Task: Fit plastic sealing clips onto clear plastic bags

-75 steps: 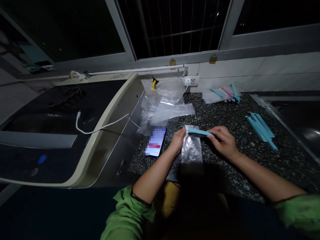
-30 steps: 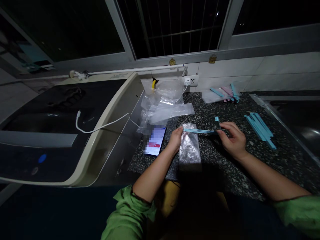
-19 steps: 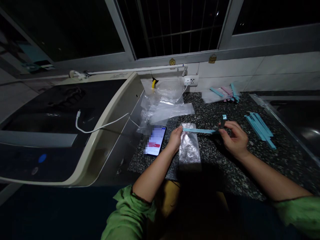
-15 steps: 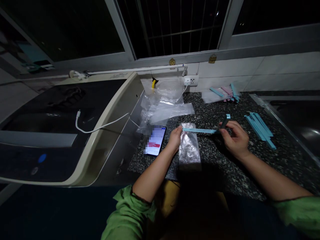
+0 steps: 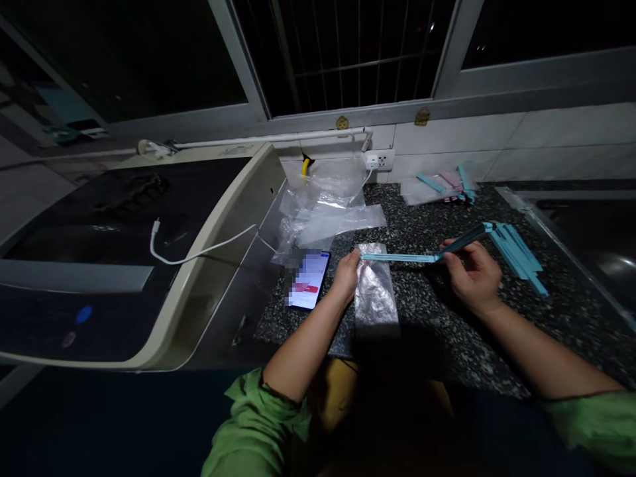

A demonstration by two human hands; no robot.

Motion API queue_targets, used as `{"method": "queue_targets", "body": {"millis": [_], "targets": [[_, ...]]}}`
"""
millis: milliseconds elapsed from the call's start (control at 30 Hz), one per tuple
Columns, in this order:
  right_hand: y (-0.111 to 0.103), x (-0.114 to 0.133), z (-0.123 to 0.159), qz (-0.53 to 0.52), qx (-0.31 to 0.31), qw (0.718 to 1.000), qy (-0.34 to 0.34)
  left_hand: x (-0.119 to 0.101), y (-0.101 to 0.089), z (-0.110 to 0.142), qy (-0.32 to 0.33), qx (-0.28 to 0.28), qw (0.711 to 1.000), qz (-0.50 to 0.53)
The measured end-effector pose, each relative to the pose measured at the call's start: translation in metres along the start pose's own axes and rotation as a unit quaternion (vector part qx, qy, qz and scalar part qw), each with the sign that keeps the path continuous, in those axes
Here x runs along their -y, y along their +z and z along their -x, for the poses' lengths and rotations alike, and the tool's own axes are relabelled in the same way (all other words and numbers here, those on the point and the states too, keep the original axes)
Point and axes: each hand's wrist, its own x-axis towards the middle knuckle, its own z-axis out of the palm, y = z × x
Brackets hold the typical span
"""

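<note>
A light-blue bag clip (image 5: 397,258), long and hinged, stretches between my hands above the counter. My left hand (image 5: 346,275) is closed on its left end, fingers pinched there beside the top of a clear plastic bag (image 5: 376,298). The clip's left arm crosses over that bag's upper part. Near the hinge, my right hand (image 5: 472,275) pinches the other arm, which slants up and to the right, so the clip is spread in a wide V. A pile of similar blue clips (image 5: 519,255) lies right of my right hand, partly behind the raised arm's tip.
A lit phone (image 5: 311,281) lies left of my left hand. Crumpled clear bags (image 5: 328,212) are behind it. Blue and pink clips (image 5: 450,185) rest on plastic near the wall. A washing machine (image 5: 199,265) borders the left, a sink (image 5: 596,232) the right.
The clip's right arm has swung from nearly upright out to the right, widening the V. My right hand has shifted slightly right. My left hand has barely moved.
</note>
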Motion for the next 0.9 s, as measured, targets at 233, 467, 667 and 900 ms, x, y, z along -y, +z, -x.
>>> {"method": "queue_targets", "body": {"millis": [233,467,667,900], "targets": [[-0.001,-0.003,0.004,-0.008,0.001,0.999,0.041,-0.003,0.002,0.001,-0.008,-0.017,1.0,-0.004],[0.001,-0.009,0.007,-0.03,-0.005,0.998,0.055,-0.003,0.001,0.0,-0.013,-0.02,1.0,0.003],[0.003,-0.011,0.006,-0.048,-0.02,0.997,0.049,-0.004,0.002,0.001,-0.019,-0.025,0.999,0.007],[0.002,-0.008,0.005,-0.037,-0.032,0.997,0.052,-0.002,0.0,-0.001,-0.006,-0.025,1.0,0.002]]}}
